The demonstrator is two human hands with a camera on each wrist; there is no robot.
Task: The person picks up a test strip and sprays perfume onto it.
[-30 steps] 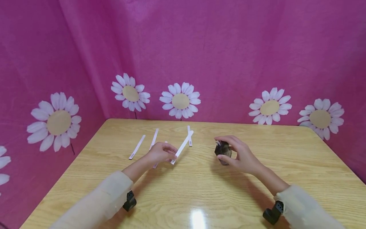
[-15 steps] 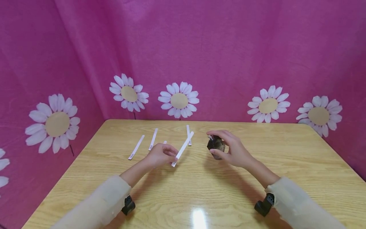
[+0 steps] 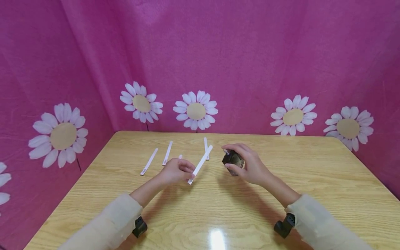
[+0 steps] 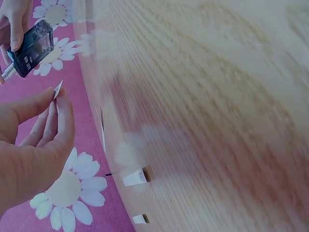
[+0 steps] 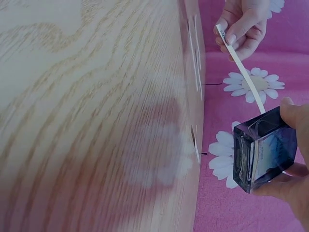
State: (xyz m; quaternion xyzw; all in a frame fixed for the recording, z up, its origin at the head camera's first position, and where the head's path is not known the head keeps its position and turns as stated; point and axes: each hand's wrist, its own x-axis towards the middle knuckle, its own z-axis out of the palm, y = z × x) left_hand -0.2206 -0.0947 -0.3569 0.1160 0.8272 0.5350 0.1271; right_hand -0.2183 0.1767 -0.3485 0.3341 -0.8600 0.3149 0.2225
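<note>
Between thumb and fingers, my left hand (image 3: 177, 171) pinches a white paper test strip (image 3: 201, 164) near its printed end. The strip slants up and away to the right, above the table. My right hand (image 3: 253, 166) grips a dark glass perfume bottle (image 3: 233, 162) off the table, a finger at its top and the thumb lower down. The bottle's silver spray nozzle (image 4: 8, 72) shows in the left wrist view. In the head view the bottle is right of the strip's far end, with a gap between them.
More white strips lie on the wooden table (image 3: 281, 194): one far left (image 3: 149, 161), another strip (image 3: 167, 153) beside it, one partly behind the left hand, and a strip (image 3: 205, 144) behind the held one. A pink flowered cloth (image 3: 243, 69) hangs behind.
My right hand has carried the bottle leftward, closer to the held strip. The left hand has barely moved, its strip shifting slightly toward me.
</note>
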